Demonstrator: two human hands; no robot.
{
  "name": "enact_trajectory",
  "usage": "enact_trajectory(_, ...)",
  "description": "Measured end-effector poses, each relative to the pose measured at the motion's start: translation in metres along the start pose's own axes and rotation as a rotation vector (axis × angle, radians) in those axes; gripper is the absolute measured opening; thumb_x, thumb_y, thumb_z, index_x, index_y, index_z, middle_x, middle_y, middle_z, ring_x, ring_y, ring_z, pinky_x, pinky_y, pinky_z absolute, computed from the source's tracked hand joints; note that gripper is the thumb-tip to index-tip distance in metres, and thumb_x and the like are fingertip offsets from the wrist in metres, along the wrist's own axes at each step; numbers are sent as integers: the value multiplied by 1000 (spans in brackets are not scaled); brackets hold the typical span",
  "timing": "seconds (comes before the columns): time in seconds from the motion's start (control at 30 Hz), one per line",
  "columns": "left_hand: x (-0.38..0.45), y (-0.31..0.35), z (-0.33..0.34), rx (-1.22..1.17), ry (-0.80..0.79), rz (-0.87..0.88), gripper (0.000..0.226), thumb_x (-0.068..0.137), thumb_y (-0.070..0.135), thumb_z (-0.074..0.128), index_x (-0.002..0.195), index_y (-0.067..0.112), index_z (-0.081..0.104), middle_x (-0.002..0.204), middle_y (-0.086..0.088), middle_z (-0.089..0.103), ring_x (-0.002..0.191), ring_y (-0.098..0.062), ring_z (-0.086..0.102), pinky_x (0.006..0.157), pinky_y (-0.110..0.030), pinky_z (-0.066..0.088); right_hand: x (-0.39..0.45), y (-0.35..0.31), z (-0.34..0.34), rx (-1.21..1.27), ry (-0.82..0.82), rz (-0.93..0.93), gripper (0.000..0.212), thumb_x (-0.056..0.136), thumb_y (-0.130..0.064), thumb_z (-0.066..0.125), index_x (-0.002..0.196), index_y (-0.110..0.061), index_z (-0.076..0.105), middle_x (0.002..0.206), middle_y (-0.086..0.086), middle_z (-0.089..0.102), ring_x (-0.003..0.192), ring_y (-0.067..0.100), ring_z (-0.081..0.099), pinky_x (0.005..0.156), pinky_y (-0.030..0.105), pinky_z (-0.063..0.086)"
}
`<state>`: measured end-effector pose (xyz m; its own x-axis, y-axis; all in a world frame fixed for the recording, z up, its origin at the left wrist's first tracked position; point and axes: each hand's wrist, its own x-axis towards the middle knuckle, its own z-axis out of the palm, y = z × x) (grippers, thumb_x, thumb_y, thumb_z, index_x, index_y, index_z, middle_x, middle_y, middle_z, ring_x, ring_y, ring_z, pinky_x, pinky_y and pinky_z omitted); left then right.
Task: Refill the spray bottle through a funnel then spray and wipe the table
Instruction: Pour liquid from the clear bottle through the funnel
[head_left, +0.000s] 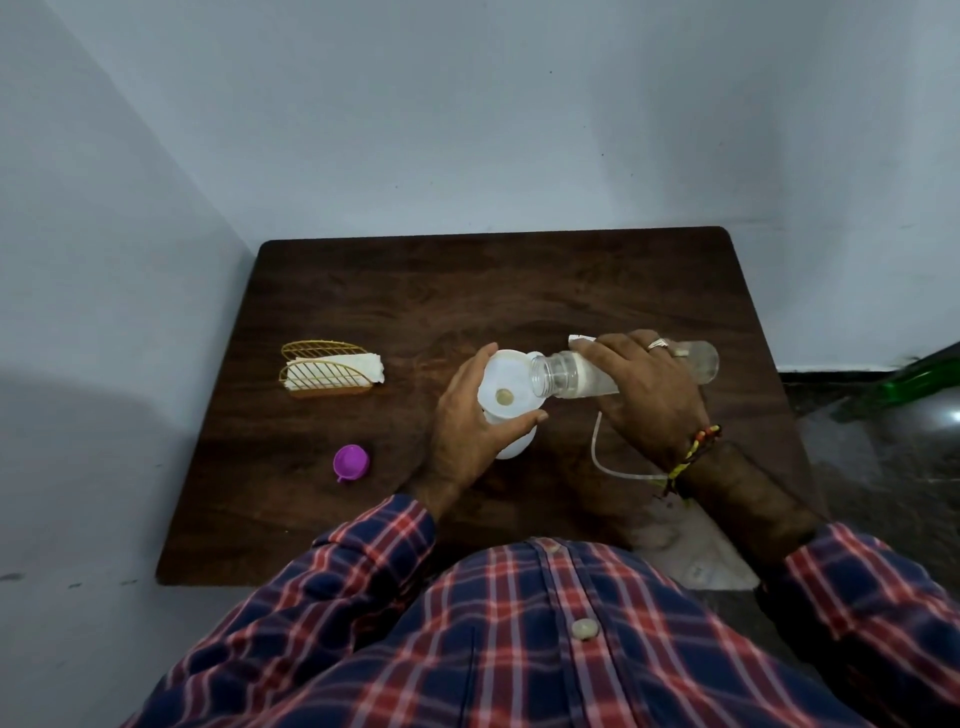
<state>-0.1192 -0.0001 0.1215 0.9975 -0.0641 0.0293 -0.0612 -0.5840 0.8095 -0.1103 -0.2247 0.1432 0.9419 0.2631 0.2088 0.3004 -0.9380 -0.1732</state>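
Pouring is underway mid-surface: the right hand (649, 395) wraps the tipped clear bottle (576, 375), its mouth over the funnel (506, 387), which the left hand's (467, 421) curled grip steadies on the spray bottle (514, 441). Tilting further could flood the funnel's narrow hole and spill onto the surface (415, 291).

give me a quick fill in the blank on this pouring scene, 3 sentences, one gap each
1. The right hand tips a clear plastic bottle so its mouth is over the white ____.
2. The left hand steadies the white spray bottle that stands under the white funnel, on the dark wooden ____.
3. The small cap lying left of the hands is ____ in colour.

Missing words: funnel; table; purple
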Motion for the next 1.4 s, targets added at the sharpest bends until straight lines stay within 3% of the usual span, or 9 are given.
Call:
enact_trajectory(0.13, 1, 0, 0, -14, 3, -9, 94, 67, 43, 86, 145, 16, 41, 145, 1, 48, 125, 1, 37, 102, -14, 33, 4, 1, -1, -24, -9, -21, 64, 75, -17, 74, 136, -25, 55, 122, 1, 65, 109, 31, 58, 88, 51, 51)
enact_trajectory(0.23, 2, -3, 2, -13, -2, -14, 94, 67, 46, 85, 145, 17, 41, 145, 3, 48, 124, 5, 36, 97, 0, 24, 5, 1, -3, -35, -17, -35, 65, 75, -19, 76, 136, -24, 55, 122, 1, 65, 110, 31, 58, 89, 52, 50)
enact_trajectory(0.33, 3, -6, 3, -9, -8, -19, 95, 67, 48, 84, 145, 18, 41, 145, 4, 47, 124, 6, 36, 93, 5, 23, 6, 1, -5, -33, -11, -44, 63, 76, -18, 76, 135, -24, 56, 122, 2, 65, 110, 31, 58, 89, 52, 50)
enact_trajectory(0.53, 2, -7, 3, -31, 13, -7, 95, 65, 48, 86, 144, 17, 43, 144, 4, 49, 127, -1, 42, 97, 0, 28, 9, 1, -7, -53, -24, -40, 66, 74, -19, 77, 136, -27, 55, 123, -1, 65, 113, 30, 58, 90, 52, 48)
enact_trajectory(0.77, 2, -6, 3, -30, 18, -1, 94, 65, 44, 87, 143, 14, 44, 143, 2, 50, 125, 2, 40, 98, 1, 27, 9, 1, -6, -41, -29, -35, 68, 72, -17, 79, 135, -26, 55, 122, 1, 65, 112, 31, 58, 89, 53, 49)
enact_trajectory(0.93, 2, -5, 3, -27, 13, 0, 95, 65, 47, 86, 144, 15, 43, 144, 1, 49, 128, -4, 42, 100, -9, 31, 10, 1, -7, -49, -8, -56, 64, 74, -16, 77, 134, -25, 56, 121, 2, 66, 111, 31, 58, 91, 53, 48)
enact_trajectory(1.1, 3, -4, 3, -12, 10, -5, 94, 65, 44, 86, 143, 14, 44, 144, 0, 50, 125, 1, 39, 96, 2, 25, 10, 1, -8, -58, -12, -57, 65, 74, -17, 76, 135, -26, 55, 121, 0, 65, 112, 30, 58, 92, 52, 45)
enact_trajectory(1.4, 2, -4, 2, -4, 18, 5, 93, 65, 44, 86, 142, 13, 45, 142, 0, 51, 124, 2, 39, 97, 5, 23, 10, 2, -5, -78, -20, -51, 70, 71, -18, 81, 135, -27, 54, 121, 0, 65, 112, 30, 57, 93, 52, 46)
